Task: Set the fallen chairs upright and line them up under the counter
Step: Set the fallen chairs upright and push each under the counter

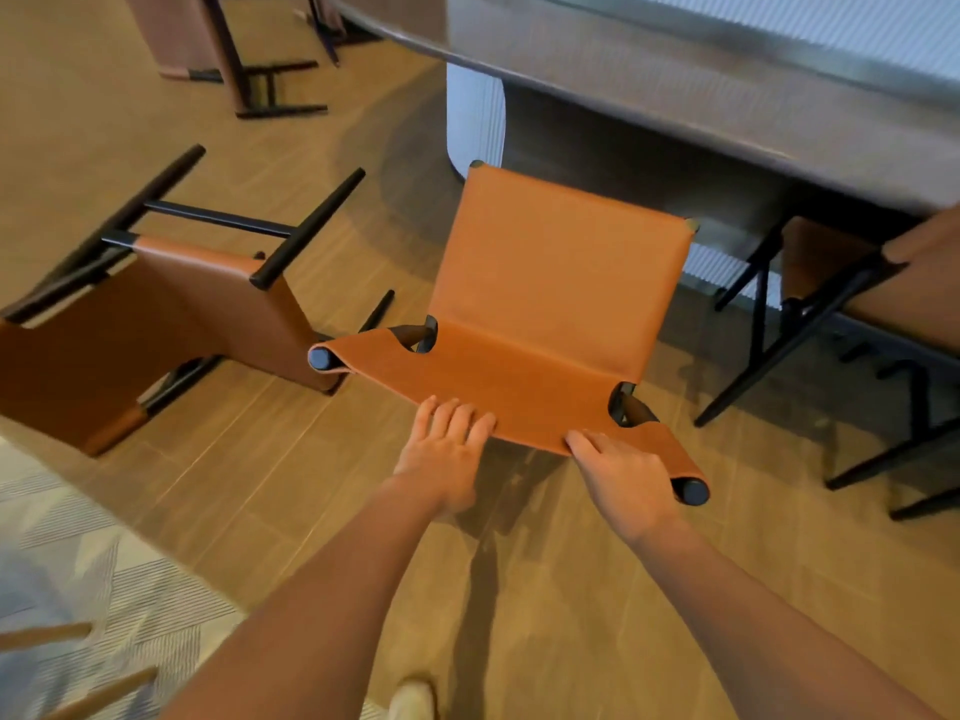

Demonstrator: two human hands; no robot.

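**Two hands on one chair back, one chair down on the floor**

Both hands sit on the top edge of the upright chair (561, 272), which stands in the middle of the frame with its seat facing the table (675, 96) and its front not yet under the rim. The left hand (447, 444) lies on the leather with its fingers laid flat and close together over the edge; its thumb is hidden. The right hand (621, 470) is wrapped round the same edge, just beside the right-hand frame post.

The chair looks like a tan leather sling stretched over a thin dark frame. By that build it is probably light enough to slide or lift with two hands. The leather band is likely to flex and sag under a push, so the round frame ends at either side of the back are probably the firmer hold. The wooden floor (571, 615) looks smooth, so the legs may scrape or skid.

The fallen chair (171, 314) lies on its side at the left of the frame, legs pointing to the upper left. Its exposed legs and crossbar are the stiff parts to grasp for tipping it up. Another chair (924, 293) is tucked under the table at the right edge.

No container shows anywhere in the view.
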